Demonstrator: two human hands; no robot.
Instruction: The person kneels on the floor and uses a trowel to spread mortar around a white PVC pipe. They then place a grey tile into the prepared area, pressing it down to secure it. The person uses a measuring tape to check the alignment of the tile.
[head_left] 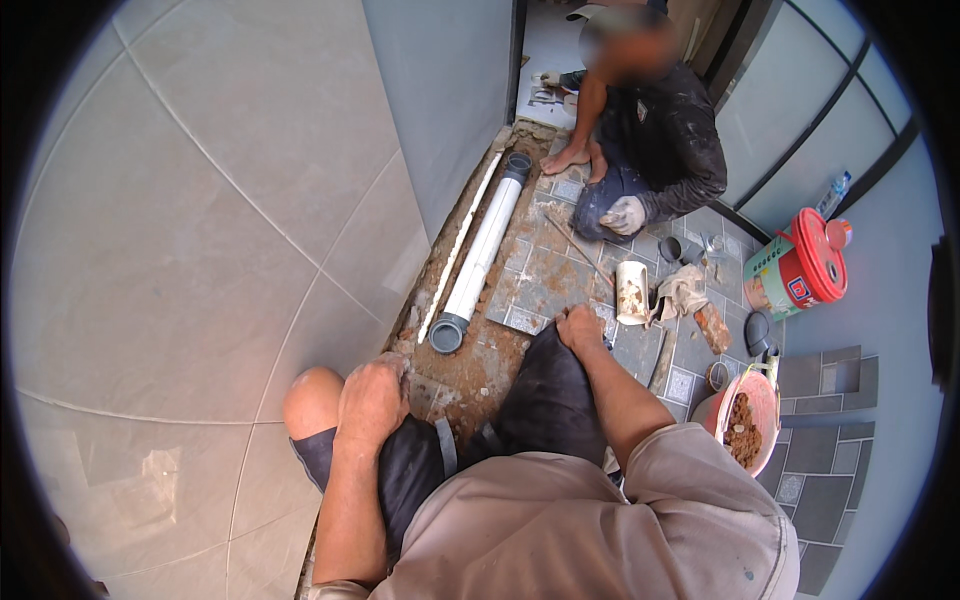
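Observation:
My left hand [372, 402] rests on my left knee in a loose fist, with no object visible in it. Over my right knee lies my right hand [582, 328], its fingers curled in and nothing seen in them. In front of me a white pipe [484, 248] lies in a dirt trench [478, 370] along the wall. Grey fittings cap its near end [447, 333] and its far end [518, 162]. A thin white pipe [459, 245] runs beside it, nearer the wall.
A person [660, 140] in dark clothes squats at the far side, wearing gloves. To the right are a red-lidded bucket [790, 265], a pail of soil [762, 440], a short white pipe piece [632, 292], a cloth [682, 291], a brick [712, 328] and a black elbow fitting [757, 333].

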